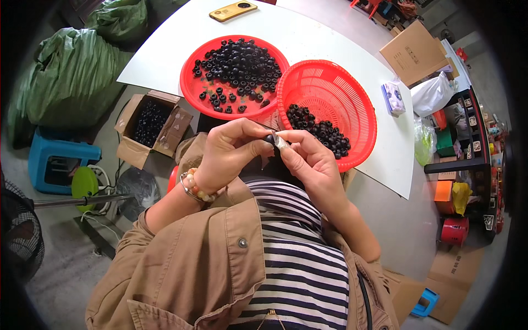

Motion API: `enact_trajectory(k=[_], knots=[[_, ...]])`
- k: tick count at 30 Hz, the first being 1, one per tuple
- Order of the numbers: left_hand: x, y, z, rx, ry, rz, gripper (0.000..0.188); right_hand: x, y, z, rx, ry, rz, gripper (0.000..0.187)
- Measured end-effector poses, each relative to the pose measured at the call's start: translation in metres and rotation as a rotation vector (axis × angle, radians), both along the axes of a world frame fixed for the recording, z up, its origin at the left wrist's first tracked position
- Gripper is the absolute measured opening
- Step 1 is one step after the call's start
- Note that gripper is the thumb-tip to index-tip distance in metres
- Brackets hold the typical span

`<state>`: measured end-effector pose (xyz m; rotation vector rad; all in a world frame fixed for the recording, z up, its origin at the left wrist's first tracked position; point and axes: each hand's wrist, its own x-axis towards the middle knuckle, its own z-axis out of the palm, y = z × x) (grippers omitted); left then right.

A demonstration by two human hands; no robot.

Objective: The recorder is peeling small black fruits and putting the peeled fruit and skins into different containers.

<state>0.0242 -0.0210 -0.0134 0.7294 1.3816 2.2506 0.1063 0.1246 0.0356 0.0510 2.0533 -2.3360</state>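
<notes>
Both my hands meet above my lap, just in front of the white table [324,41]. My left hand [228,151] is closed in a pinch on a small round black part [269,138]. Between the thumb and fingers of my right hand [309,159] is a small tool with a whitish wrapped grip [282,143]. Its dark thin end touches or lies against the black part; its exact shape is too small to tell. Beyond the hands, a round red tray [191,82] bears many black ring-like parts. A red slotted basket [360,104] beside it holds more of them.
A gold phone [233,11] and a tissue pack [392,99] lie on the table. An open cardboard box [127,122] of black parts stands left, near a blue stool [41,165], green sacks [71,77] and a fan [19,231]. Shelving [467,132] stands right.
</notes>
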Motion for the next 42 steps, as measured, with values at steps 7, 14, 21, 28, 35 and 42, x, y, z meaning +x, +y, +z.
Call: enact_trajectory(k=[7,14,21,28,35,42], knots=[[-0.002,-0.001,0.000,0.072,-0.203,-0.111,0.011,-0.002,0.008,0.007,-0.207,-0.213,0.006,0.026],[-0.001,-0.002,0.000,0.059,-0.226,-0.123,0.011,-0.006,0.006,0.007,-0.218,-0.209,-0.014,0.029],[0.000,-0.003,0.001,-0.021,-0.149,-0.124,0.011,-0.017,0.000,-0.002,-0.131,-0.153,-0.019,0.025],[-0.022,-0.006,-0.004,-0.118,-0.292,-0.038,0.012,-0.015,0.020,0.008,-0.045,-0.069,-0.134,0.014],[-0.045,-0.014,-0.030,-0.035,-0.588,0.099,0.019,-0.017,0.064,0.012,0.085,-0.017,-0.346,0.011],[-0.043,-0.011,-0.028,0.054,-0.581,0.125,0.027,-0.029,0.078,-0.007,0.336,-0.046,-0.318,0.013]])
